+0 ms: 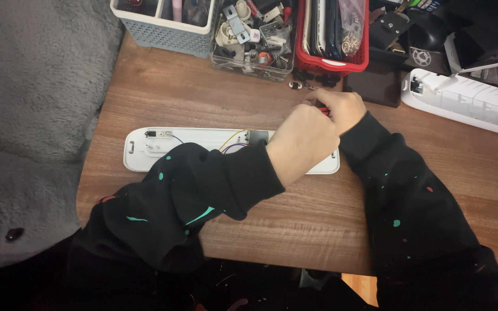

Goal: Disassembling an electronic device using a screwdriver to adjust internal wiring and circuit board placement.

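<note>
Nearest the camera, two black sleeves flecked with teal and red paint cross the front edge of the wooden desk point(162, 98). The left hand point(304, 144) lies knuckles-up over the right end of a long white plastic housing point(145, 151), fingers curled under so that I cannot tell whether they grip anything. The housing lies flat across the middle of the desk, open side up, with thin yellow, blue and purple wires point(230, 141) and a small grey component point(257, 136) exposed inside. It looks light and fairly stiff but thin-walled — best held by its long outer edges or rounded ends, never by the wires, which seem fragile and easily torn from their joints. At 1 o'clock from the left hand, touching it, the right hand point(344, 108) is closed around something small and red, mostly hidden. Farther, at 12 o'clock, stand a grey-blue basket point(162, 31), a clear box of small hardware point(255, 55) and a red basket point(332, 60) — and at 2 o'clock a second white housing point(468, 101).
</note>
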